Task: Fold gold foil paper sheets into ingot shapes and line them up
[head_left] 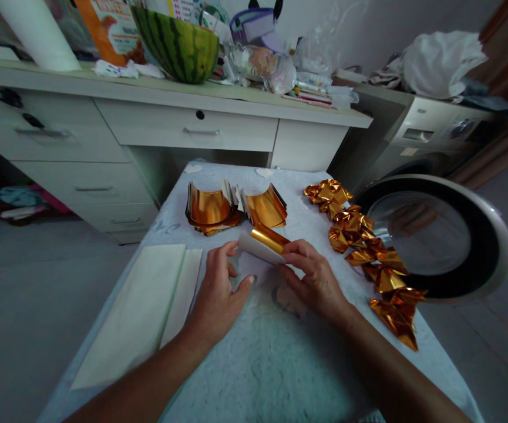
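Observation:
A small gold foil sheet with a white back [262,249], partly rolled, is held at its right end by my right hand [313,279], thumb and fingers pinched on it. Beside its left end is my left hand [222,291], fingers apart and holding nothing. Behind them stand two stacks of curved gold sheets, a left stack [211,208] and a right stack [266,207]. Several folded, shiny gold foil pieces [353,229] lie in a row along the right side. Pale paper sheets [141,294] lie flat at the left.
The cloth-covered table [254,364] fills the middle. Beyond it is a white drawer desk [157,129] bearing a cut watermelon [178,47] and clutter. At the right, a washing machine's open round door [469,235] stands against the table's edge.

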`<state>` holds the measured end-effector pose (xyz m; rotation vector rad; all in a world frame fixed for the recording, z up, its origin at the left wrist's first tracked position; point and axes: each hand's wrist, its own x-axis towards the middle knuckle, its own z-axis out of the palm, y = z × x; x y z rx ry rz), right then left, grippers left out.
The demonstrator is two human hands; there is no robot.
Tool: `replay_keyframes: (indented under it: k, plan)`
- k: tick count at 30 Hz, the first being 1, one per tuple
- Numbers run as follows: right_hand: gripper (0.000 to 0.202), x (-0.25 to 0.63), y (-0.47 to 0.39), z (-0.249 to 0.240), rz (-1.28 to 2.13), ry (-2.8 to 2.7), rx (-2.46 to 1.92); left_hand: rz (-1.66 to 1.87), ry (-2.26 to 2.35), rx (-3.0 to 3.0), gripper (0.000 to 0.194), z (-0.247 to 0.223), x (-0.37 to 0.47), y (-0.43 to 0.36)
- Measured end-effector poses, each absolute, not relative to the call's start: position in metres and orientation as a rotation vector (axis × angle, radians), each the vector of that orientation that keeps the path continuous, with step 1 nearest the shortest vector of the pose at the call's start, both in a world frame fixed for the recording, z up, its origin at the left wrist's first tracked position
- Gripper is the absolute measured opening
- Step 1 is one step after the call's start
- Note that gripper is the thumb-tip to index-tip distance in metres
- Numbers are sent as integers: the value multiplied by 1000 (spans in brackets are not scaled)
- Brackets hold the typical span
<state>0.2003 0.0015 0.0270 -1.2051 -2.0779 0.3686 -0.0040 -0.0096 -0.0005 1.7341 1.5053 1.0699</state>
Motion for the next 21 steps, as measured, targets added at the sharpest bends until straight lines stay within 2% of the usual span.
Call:
replay_keyframes:
  k: [3, 5, 10, 16, 21]
  plan:
    - [15, 201, -1, 22, 373, -2133, -1124, 1151, 1573, 1758, 62, -2, -5, -9]
    - [15, 203, -2, 21, 406, -2146, -1067, 1172, 1571, 1781, 59, 1, -8, -9]
    - [23, 209, -1, 26, 596, -2070, -971, 1069, 1339, 1826, 18, 14, -14, -11]
    - [22, 214, 6, 20, 445, -1790, -1321, 1015, 1274, 1740, 35, 21, -15, -12]
    - [36, 207, 14, 7, 417, -1878, -1429, 933, 1344, 1841, 29, 17, -14, -10]
